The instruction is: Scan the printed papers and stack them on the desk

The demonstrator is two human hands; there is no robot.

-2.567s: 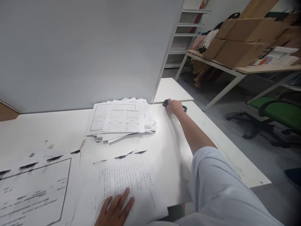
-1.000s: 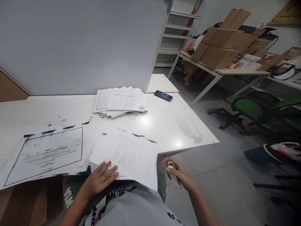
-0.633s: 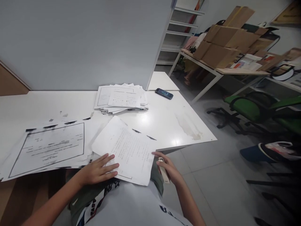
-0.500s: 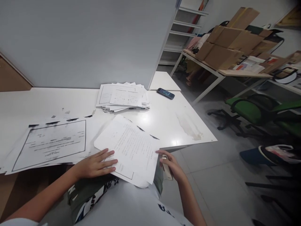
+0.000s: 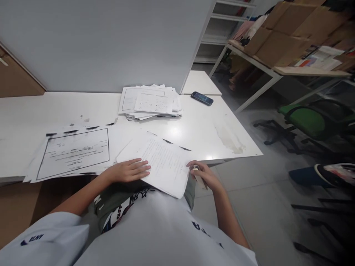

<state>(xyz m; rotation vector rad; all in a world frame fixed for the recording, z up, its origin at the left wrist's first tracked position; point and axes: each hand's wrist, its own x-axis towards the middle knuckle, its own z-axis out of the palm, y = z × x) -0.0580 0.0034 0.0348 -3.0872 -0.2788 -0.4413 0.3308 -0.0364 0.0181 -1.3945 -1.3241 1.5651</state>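
Printed sheets [image 5: 166, 159] under the left hand [image 5: 134, 170]

Sheets: white, layered, dense lines of small dark text running at a slant; dark marks along the far edge; near corner rounded and overhanging the front edge of the desk [image 5: 194, 127], above the person's lap. Left hand lies palm down on their left part, fingers extended and slightly spread. Right hand [image 5: 200, 171] is curled round a small cream-coloured tool [image 5: 202, 182], partly hidden by the fingers; its index fingertip is at the right edge of the sheets.

Surface: white, glossy, with a brownish stain [image 5: 229, 139] toward the right end. To the left, framed papers [image 5: 76, 153] with a thick black border, also past the front edge. Farther back, an uneven paper pile [image 5: 154, 102] just in front of a grey panel [image 5: 111, 44]; right of it, a phone [image 5: 202, 98] lying screen up.

Room: cardboard boxes [image 5: 283, 48] on a second desk [image 5: 307, 71]; below, a green chair [image 5: 306, 120] and a blue bin [image 5: 307, 175] on grey floor [image 5: 249, 199].
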